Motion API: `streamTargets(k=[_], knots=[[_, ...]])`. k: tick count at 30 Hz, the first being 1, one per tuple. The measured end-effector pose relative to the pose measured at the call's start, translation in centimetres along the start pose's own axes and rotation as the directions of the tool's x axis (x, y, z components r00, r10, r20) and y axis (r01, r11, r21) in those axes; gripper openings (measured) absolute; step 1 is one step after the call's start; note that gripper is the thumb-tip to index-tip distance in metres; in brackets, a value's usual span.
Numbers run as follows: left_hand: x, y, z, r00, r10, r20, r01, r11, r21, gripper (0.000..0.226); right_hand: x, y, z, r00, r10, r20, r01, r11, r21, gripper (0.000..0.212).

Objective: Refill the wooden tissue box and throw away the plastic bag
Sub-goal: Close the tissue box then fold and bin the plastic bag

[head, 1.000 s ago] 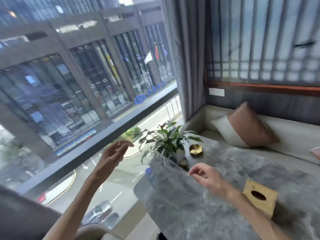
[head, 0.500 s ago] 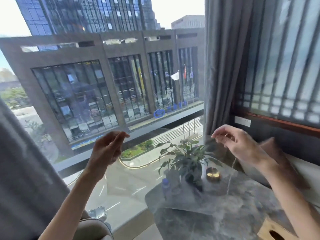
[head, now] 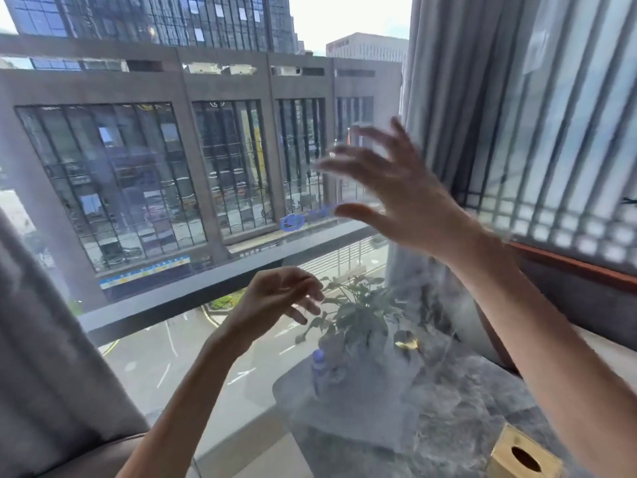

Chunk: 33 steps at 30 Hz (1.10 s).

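The wooden tissue box [head: 501,453] stands on the grey marble table [head: 458,408] at the bottom right, its oval slot facing up. A clear plastic bag [head: 362,405] shows as a hazy film hanging in front of the plant and the table's far corner. My right hand [head: 400,194] is raised high before the curtain, fingers spread and blurred, holding nothing. My left hand [head: 275,298] is lower, near the window, with fingers loosely curled. Whether it pinches the film's edge is not visible.
A potted green plant [head: 358,312], a bottle with a blue cap [head: 319,360] and a small brass dish [head: 406,343] sit at the table's far end. Grey curtains [head: 434,98] hang at right and at left. A chair arm [head: 103,457] is at bottom left.
My right hand rose from a pinch over the table to an open, spread hand higher up. My left hand dropped and moved right. The view tilted further up toward the window.
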State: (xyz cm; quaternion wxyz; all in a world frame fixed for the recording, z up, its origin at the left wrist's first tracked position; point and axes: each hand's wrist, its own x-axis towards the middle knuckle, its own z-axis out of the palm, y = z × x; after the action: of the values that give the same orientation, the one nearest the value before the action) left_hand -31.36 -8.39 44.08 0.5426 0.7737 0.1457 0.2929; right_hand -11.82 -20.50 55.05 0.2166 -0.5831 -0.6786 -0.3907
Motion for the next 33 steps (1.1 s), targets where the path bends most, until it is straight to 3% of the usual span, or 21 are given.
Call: streamTargets(k=[2,3,4,6,7,8,11,13,17,22,25,28,29,30,33], knots=[[-0.7,-1.1,-1.3,0.997,-0.001,-0.075,-0.009,0.99,-0.139,0.028,-4.9,1.0,-0.3,0.912,0.378,-0.161,-0.334,0.91,0.246,0.079],[-1.0,-1.5,-1.9,0.993,-0.016,-0.119,-0.007,0.982,-0.19,0.029,-7.8,1.1,0.0,0.829,0.552,-0.088,-0.468,0.772,0.431,0.092],[-1.2,-1.9,-2.5,0.987,-0.035,-0.158,-0.001,0.975,-0.223,0.029,-10.5,1.0,0.7,0.748,0.656,0.096,-0.572,0.565,0.595,0.103],[-1.4,-2.6,-3.3,0.974,-0.075,-0.215,0.017,0.966,-0.258,0.03,-14.4,-0.2,3.0,0.608,0.587,0.535,-0.701,0.08,0.709,0.112],[-1.5,-3.0,-3.5,0.969,-0.096,-0.228,0.033,0.964,-0.266,0.032,-15.4,-0.9,4.4,0.572,0.492,0.656,-0.712,-0.1,0.695,0.112],[-1.6,-3.2,-3.7,0.967,-0.12,-0.224,0.056,0.961,-0.271,0.036,-16.0,-1.3,5.9,0.558,0.434,0.708,-0.705,-0.202,0.68,0.105],[-2.0,-3.9,-4.6,0.969,-0.196,-0.147,0.141,0.936,-0.322,0.04,-16.1,-1.5,9.3,0.506,0.507,0.698,-0.698,-0.234,0.676,0.049],[-2.6,-4.5,-5.7,0.968,-0.231,-0.099,0.177,0.907,-0.382,0.039,-16.3,-1.0,10.1,0.484,0.541,0.688,-0.661,-0.289,0.692,0.037],[-4.0,-5.8,-6.7,0.971,-0.233,-0.045,0.207,0.927,-0.313,0.034,-17.3,0.2,10.5,0.478,0.456,0.751,-0.629,-0.419,0.655,0.035],[-3.9,-7.1,-7.3,0.985,-0.164,-0.046,0.144,0.947,-0.288,0.035,-17.5,1.4,9.4,0.57,0.288,0.77,-0.715,-0.289,0.637,0.057],[-3.8,-8.1,-7.8,0.994,-0.061,-0.089,0.041,0.977,-0.21,0.035,-17.5,2.6,8.9,0.588,0.393,0.707,-0.619,-0.345,0.706,0.048],[-3.7,-9.6,-8.7,0.972,-0.039,-0.23,-0.031,0.956,-0.291,0.06,-18.3,4.6,8.2,0.522,0.521,0.675,-0.474,-0.48,0.738,0.033],[-3.5,-9.9,-8.6,0.974,-0.033,-0.226,-0.043,0.946,-0.321,0.051,-18.7,5.2,7.9,0.509,0.53,0.678,-0.455,-0.503,0.735,0.033],[-3.3,-9.9,-8.1,0.985,-0.021,-0.174,-0.042,0.934,-0.354,0.039,-18.9,5.4,7.7,0.508,0.521,0.686,-0.462,-0.507,0.728,0.035],[-2.4,-10.2,-5.7,0.994,-0.069,0.083,0.101,0.87,-0.482,0.085,-19.0,4.4,7.8,0.516,0.493,0.7,-0.534,-0.454,0.714,0.037]])
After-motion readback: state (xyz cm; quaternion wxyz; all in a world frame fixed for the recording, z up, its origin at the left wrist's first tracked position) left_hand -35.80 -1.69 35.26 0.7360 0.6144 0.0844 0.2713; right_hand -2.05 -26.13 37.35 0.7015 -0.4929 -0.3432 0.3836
